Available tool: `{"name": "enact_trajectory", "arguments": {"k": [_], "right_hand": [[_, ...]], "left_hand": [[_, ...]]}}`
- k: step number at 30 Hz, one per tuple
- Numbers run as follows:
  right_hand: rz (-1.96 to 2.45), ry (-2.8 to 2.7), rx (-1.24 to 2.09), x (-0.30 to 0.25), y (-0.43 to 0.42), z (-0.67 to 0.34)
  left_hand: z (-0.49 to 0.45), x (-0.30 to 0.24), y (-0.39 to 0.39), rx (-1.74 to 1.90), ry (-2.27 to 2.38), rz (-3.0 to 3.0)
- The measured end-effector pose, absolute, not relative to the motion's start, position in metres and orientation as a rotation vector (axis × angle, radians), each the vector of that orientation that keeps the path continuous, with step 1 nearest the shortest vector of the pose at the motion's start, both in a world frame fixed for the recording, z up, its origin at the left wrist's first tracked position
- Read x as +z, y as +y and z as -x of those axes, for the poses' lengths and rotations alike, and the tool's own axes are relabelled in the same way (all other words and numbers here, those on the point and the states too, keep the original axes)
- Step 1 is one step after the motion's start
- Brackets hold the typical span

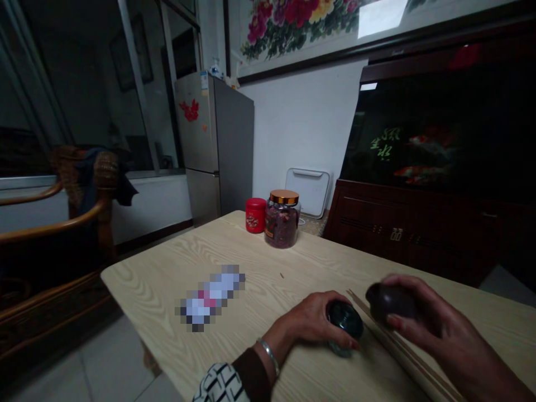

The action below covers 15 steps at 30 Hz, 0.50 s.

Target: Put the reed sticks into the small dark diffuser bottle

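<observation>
My left hand rests on the light wooden table with its fingers wrapped round a small dark glass cup. My right hand hovers just to the right, fingers closed on a small dark brown rounded object, perhaps a little teapot or lid. A silver bangle circles my left wrist above a patterned sleeve. A thin pair of wooden sticks lies on the table under the right hand.
At the table's far end stand a glass jar with a copper lid and a red tin. A blurred-out flat item lies mid-table. A wooden chair is left, a fridge behind, a fish tank right.
</observation>
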State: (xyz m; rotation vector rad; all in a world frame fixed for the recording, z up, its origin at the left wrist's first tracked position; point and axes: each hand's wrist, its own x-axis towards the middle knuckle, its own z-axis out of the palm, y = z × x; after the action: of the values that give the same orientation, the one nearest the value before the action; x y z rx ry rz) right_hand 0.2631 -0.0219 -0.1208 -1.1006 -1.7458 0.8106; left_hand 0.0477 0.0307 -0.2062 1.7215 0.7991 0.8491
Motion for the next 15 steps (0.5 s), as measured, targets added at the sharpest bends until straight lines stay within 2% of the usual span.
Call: {"name": "enact_trajectory", "arguments": {"k": [3, 6, 15], "right_hand": [[1.108, -1.707, 0.734, -0.177, -0.040, -0.260], [1.174, -1.822, 0.606, -0.210, -0.055, -0.249], [1.213, -1.795, 0.400, -0.233, -0.077, -0.228]], "left_hand": [[-0.048, -0.214, 0.036, 0.892, 0.756, -1.688], [-0.049, -0.221, 0.040, 0.951, 0.646, -1.586], [-0.045, -0.227, 0.042, 0.899, 0.708, -1.541]]}}
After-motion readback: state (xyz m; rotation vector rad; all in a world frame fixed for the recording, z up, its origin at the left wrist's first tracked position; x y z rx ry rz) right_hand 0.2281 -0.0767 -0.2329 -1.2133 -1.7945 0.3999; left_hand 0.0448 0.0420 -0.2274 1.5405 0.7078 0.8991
